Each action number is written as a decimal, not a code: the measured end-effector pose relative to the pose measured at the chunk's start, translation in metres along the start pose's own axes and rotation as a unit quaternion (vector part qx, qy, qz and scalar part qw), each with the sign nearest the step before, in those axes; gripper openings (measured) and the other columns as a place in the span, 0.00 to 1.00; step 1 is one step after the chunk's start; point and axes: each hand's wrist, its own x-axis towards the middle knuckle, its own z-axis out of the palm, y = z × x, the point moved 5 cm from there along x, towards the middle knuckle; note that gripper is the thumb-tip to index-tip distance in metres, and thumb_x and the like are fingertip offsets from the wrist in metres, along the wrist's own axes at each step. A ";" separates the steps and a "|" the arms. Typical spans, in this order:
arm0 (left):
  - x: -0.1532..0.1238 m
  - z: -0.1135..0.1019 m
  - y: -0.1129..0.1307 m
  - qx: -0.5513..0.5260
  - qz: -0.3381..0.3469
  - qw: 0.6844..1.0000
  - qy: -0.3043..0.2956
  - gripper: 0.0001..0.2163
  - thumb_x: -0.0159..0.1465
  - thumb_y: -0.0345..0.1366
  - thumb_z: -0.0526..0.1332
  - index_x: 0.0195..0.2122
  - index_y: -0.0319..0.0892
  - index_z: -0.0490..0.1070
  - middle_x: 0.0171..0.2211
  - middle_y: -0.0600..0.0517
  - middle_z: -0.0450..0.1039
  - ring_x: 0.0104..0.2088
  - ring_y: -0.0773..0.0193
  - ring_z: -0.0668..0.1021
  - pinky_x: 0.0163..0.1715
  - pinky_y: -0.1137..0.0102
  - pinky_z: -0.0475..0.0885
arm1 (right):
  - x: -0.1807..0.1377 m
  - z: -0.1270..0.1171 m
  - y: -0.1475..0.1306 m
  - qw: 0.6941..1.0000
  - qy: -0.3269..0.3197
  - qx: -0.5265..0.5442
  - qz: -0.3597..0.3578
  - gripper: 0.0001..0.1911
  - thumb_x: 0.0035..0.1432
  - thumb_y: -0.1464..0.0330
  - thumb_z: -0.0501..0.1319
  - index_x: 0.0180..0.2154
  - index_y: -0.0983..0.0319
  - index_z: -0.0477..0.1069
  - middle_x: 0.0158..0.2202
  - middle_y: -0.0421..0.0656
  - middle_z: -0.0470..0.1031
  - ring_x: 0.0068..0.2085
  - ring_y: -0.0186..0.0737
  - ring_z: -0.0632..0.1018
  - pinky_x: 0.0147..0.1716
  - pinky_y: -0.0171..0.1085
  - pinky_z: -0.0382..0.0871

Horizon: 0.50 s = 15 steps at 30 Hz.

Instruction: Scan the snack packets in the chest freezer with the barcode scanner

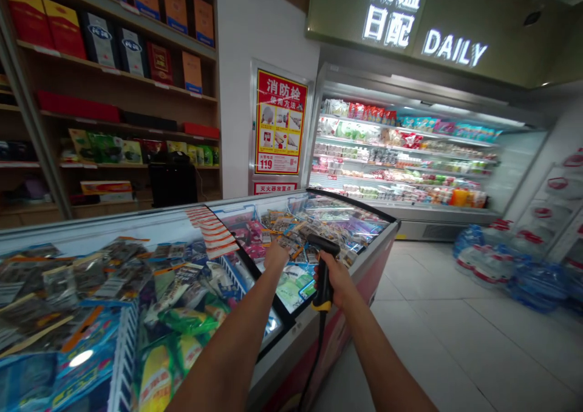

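To the left of both grips, the open end of the chest freezer [378, 242] is heaped with frozen packets [173, 290] in white wire baskets, right up to the dark frame of the glass lid [346, 218]. The left hand [276, 255] reaches out over that lid with its fingers curled under. Only its back shows, so I cannot tell whether it has hold of anything or touches the glass. Just to its right, and near it, is the barcode scanner [322, 266]. It is black, with a flat head tipped forward over the lid and a yellow band at the foot of the handle. The right hand [334, 281] is wrapped closed round that handle, above the freezer's near rim. A dark cable [314, 363] hangs from the handle down the freezer's front. Right of this grip the pale tiled floor [432, 315] is bare and wide. Further right it ends at wrapped water packs [492, 266], and the lit open cooler [401, 151] stands beyond.
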 end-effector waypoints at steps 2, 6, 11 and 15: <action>0.001 0.005 -0.001 0.032 -0.005 0.999 0.003 0.16 0.59 0.37 0.55 0.47 0.40 0.63 0.47 0.47 0.65 0.44 0.60 0.71 0.41 0.58 0.67 | 0.001 -0.001 -0.002 1.000 -0.005 -0.014 -0.008 0.14 0.44 0.58 0.60 0.25 0.62 0.62 0.14 0.34 0.64 0.14 0.30 0.66 0.11 0.30 0.61; 0.004 0.002 -0.001 0.050 0.009 0.999 -0.002 0.15 0.58 0.37 0.56 0.46 0.40 0.64 0.47 0.47 0.65 0.44 0.60 0.70 0.41 0.59 0.67 | -0.002 -0.004 -0.006 0.998 -0.013 -0.049 -0.021 0.14 0.43 0.58 0.59 0.26 0.63 0.62 0.14 0.35 0.65 0.14 0.30 0.67 0.11 0.30 0.61; 0.009 -0.025 0.006 0.024 0.033 0.999 -0.028 0.14 0.59 0.37 0.55 0.46 0.39 0.64 0.44 0.47 0.67 0.41 0.62 0.72 0.38 0.61 0.69 | -0.009 0.005 0.003 0.998 -0.031 -0.059 0.004 0.14 0.44 0.58 0.58 0.26 0.63 0.62 0.14 0.35 0.65 0.14 0.30 0.67 0.11 0.30 0.61; 0.012 -0.060 0.015 -0.027 0.053 0.998 -0.016 0.15 0.59 0.38 0.55 0.46 0.39 0.64 0.44 0.47 0.67 0.40 0.63 0.72 0.38 0.61 0.69 | -0.016 0.032 0.014 0.996 -0.068 -0.053 0.010 0.15 0.44 0.58 0.58 0.27 0.63 0.62 0.14 0.35 0.65 0.14 0.30 0.67 0.10 0.30 0.61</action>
